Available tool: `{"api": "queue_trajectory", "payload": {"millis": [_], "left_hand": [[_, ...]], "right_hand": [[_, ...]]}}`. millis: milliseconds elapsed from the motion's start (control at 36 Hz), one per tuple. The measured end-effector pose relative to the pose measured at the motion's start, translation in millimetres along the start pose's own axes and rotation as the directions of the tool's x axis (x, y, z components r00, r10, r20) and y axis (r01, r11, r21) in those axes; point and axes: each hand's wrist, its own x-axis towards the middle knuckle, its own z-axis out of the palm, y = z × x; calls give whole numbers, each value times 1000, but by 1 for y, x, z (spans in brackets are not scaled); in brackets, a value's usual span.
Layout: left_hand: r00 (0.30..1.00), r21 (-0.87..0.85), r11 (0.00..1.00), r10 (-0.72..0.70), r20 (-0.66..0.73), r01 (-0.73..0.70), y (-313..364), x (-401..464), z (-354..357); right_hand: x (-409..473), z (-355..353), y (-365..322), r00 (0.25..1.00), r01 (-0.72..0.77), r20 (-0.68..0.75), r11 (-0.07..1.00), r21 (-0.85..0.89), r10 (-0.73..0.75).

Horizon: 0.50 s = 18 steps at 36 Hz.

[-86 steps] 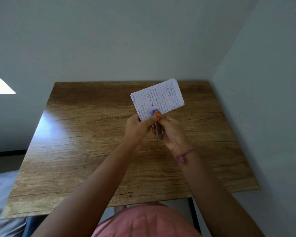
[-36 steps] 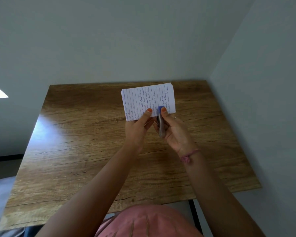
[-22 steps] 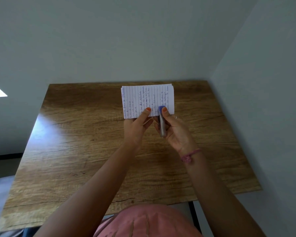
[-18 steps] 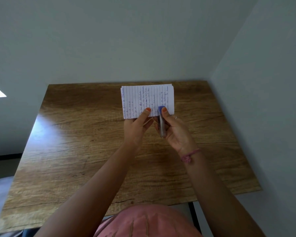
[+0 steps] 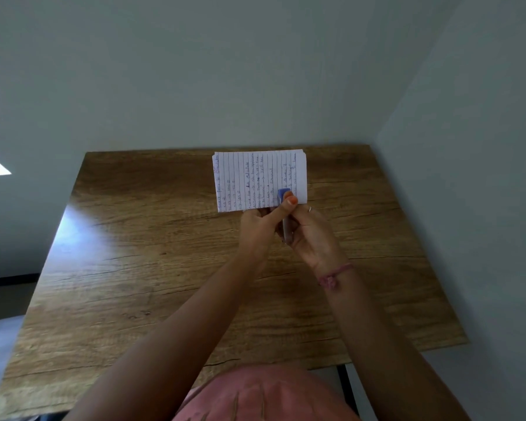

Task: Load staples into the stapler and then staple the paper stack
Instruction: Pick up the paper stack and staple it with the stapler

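Wooden table [image 5: 140,268] filled most of the head view, grain running left to right, pale walls behind and to the right, bright glare patch on the table's left side. No containers in sight, so nothing to log for contents; table top otherwise bare.

Both forearms reached up from the bottom edge and met above the table's far middle, off the surface. Pink garment [image 5: 264,396] at the bottom centre.

Paper stack [image 5: 255,177], lined sheets with blue handwriting turned sideways, was held up in the air above the table's far edge, roughly square to the camera. Left hand [image 5: 257,230] was closed on the stack's lower edge, thumb stretched rightward across onto the stapler head, orange nail showing. Right hand [image 5: 312,233] was wrapped around the stapler [image 5: 285,214], fingers curled behind it, ring on one finger, pink thread bracelet [image 5: 334,275] at the wrist. Stapler stood near upright, blue head over the stack's lower right part, grey body running down between the two hands. Whether its mouth was pressed down on the paper, could not tell.

Versus half a second before: left thumb had slid over from the paper onto the stapler head, right thumb no longer on top; paper and stapler position unchanged.
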Motion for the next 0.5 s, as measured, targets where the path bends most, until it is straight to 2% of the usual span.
{"api": "queue_trajectory", "payload": {"millis": [361, 500], "left_hand": [[993, -53, 995, -87, -80, 83, -1, 8, 0], [992, -90, 988, -129, -12, 127, 2, 8, -4]], "right_hand": [[4, 5, 7, 992, 11, -121, 999, -46, -16], [4, 5, 8, 994, 27, -101, 999, -31, -30]]}}
